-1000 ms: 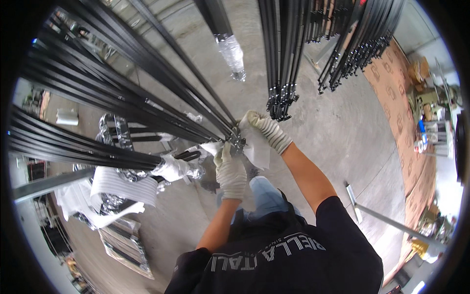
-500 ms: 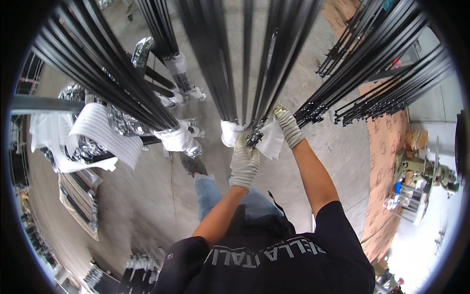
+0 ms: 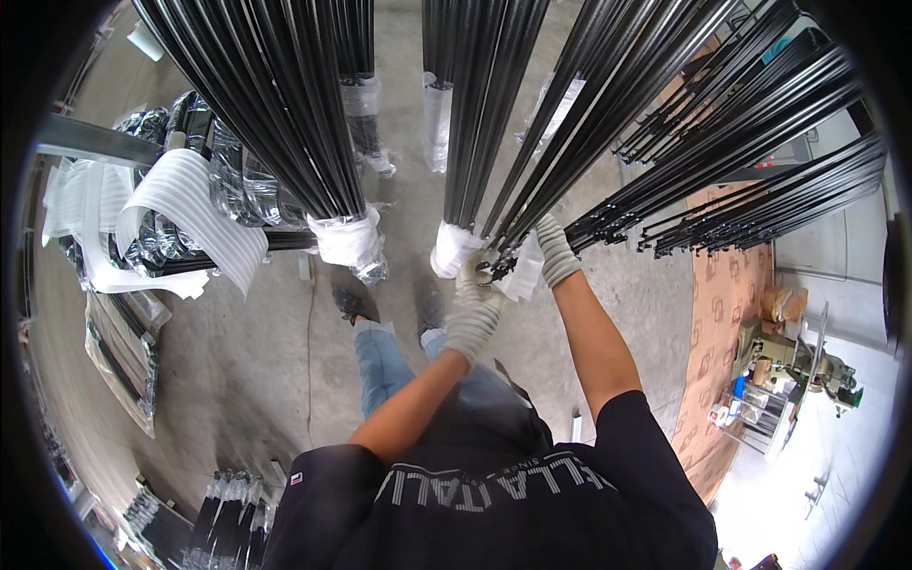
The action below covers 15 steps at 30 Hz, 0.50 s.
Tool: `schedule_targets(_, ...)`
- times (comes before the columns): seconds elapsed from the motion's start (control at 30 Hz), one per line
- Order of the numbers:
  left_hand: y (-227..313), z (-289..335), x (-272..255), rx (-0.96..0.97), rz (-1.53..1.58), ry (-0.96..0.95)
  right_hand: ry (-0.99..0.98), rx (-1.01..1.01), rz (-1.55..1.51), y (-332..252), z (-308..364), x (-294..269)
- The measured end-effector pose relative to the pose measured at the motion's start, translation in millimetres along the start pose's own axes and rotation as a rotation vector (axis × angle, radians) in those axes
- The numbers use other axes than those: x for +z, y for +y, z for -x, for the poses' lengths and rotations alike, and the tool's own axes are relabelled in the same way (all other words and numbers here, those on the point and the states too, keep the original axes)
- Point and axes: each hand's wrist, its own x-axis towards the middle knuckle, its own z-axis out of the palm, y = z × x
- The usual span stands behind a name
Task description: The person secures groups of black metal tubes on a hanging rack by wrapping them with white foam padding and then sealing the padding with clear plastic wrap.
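Both hands wear cream ribbed work gloves. My left hand point(image 3: 475, 309) is closed around the lower ends of a bundle of long black metal rods point(image 3: 560, 123), which slant up and away to the right. Small dark fittings show at the rod ends by my fingers. Just right of them, my right hand point(image 3: 559, 252) is closed at the edge of a white foam sheet point(image 3: 525, 270), beside the rods; its fingertips are partly hidden. Left of my left hand, another upright bundle of black rods point(image 3: 475, 133) has its foot wrapped in white foam point(image 3: 453, 249).
A thick rod bundle with a foam-wrapped foot point(image 3: 344, 239) stands at left. Loose foam strips point(image 3: 195, 204) drape over plastic-wrapped black parts point(image 3: 242, 185). More unwrapped rods point(image 3: 731, 142) lean at right. Patterned cardboard point(image 3: 727, 304) lies on the concrete floor point(image 3: 285, 351).
My view has shifted, and both my feet now show. My left hand stays at the rod ends. The held rods slant more to the right, and my right hand remains by the foam sheet.
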Motion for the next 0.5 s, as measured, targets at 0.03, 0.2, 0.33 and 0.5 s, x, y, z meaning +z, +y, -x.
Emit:
schedule_targets(0.03, 51, 1, -31, -0.043, -0.318, -0.214, 0.026, 0.008, -0.005, 2, 7, -8)
schedule_targets(0.2, 55, -3, -49, -0.011, -0.602, -0.175, -0.027, -0.001, 0.009, -11, 6, 6)
schedule_targets(0.33, 36, -12, -50, 0.133, -0.678, -0.078, -0.056, -0.012, 0.025, -18, 8, 14)
schedule_targets(0.5, 42, -14, -46, 0.151, -0.671, -0.188, -0.127, -0.011, 0.004, -26, 14, 20)
